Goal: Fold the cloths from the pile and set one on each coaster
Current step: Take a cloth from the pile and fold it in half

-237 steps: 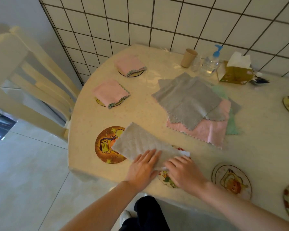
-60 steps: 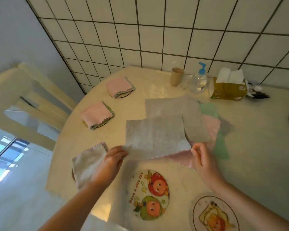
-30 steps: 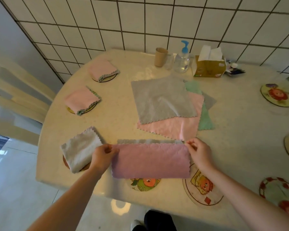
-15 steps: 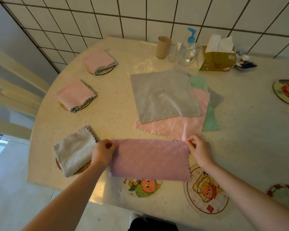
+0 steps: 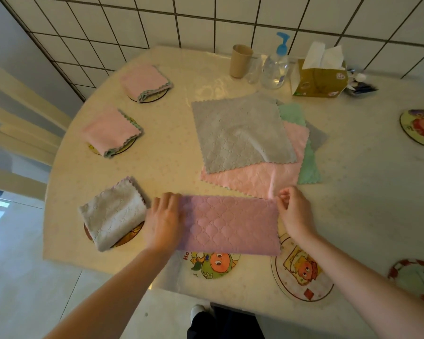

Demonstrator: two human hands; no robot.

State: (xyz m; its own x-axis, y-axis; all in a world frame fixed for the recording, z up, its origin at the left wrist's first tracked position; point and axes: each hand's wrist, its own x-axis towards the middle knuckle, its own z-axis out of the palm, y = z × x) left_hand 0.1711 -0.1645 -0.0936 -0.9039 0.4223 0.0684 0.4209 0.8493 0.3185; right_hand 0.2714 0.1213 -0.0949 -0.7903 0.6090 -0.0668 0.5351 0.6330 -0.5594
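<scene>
Left hand (image 5: pixel 165 220) lies flat, fingers spread on the left end of the mauve cloth (image 5: pixel 230 225); right hand (image 5: pixel 294 212) pinches its far right corner; the cloth lies as a long rectangle at the table's (image 5: pixel 367 192) near edge, quilted in diamonds, scalloped hem; it covers the top of the orange-face coaster (image 5: pixel 212 265); beyond, the pile (image 5: pixel 242 135), grey square uppermost, its lower cloths mostly hidden.

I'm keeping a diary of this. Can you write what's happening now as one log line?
step: folding purple cloth | left hand: on left end | right hand: pinching right corner | coasters covered: three
</scene>
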